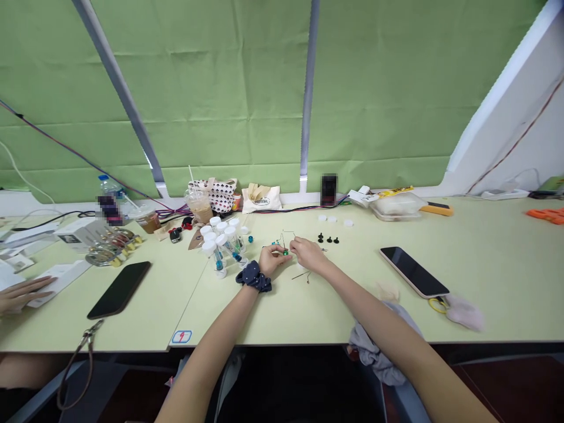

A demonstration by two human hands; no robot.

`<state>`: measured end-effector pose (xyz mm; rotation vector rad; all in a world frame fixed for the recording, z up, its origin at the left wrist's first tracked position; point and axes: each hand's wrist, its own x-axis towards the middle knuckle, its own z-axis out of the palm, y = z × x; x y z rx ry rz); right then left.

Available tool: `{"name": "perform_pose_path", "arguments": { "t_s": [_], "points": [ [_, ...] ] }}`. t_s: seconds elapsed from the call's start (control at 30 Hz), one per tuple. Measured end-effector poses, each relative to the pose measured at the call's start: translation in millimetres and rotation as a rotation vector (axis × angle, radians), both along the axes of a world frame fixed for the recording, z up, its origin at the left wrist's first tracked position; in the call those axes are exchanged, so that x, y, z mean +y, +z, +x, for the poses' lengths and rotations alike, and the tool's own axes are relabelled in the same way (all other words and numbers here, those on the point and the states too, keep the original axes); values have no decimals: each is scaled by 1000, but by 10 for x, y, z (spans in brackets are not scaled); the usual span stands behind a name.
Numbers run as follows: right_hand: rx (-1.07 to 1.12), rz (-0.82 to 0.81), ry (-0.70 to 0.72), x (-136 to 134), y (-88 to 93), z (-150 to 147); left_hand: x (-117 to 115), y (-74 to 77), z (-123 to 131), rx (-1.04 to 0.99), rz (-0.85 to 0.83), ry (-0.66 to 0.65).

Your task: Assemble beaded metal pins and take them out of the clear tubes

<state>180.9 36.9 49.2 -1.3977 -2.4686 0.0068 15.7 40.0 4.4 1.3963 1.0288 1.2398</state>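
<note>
My left hand [272,259], with a dark scrunchie [254,276] on its wrist, and my right hand [307,254] meet at the middle of the pale green table [308,305]. Both are closed in a pinch around a small green bead [286,252] on thin wire. Thin wire pieces [302,275] lie just in front of the hands. Several clear tubes with white caps [220,241] stand to the left of my left hand, some holding blue beads. Three small black pieces [328,239] lie behind my right hand.
A black phone [118,289] lies at the left, another phone [413,271] at the right. Drinks cups [199,204], bags and a clear plastic box [396,207] line the back edge. Grey cloth [379,346] hangs over the front edge. Another person's hand [20,294] rests far left.
</note>
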Motion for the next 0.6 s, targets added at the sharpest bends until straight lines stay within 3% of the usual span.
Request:
{"name": "perform_pose_path", "arguments": {
  "t_s": [0.3, 0.6],
  "points": [
    [-12, 48, -25, 34, -83, -28, -74, 41, -7, -32, 12, 11],
    [173, -94, 36, 84, -154, -56, -89, 63, -8, -49, 27, 28]
  ]
}}
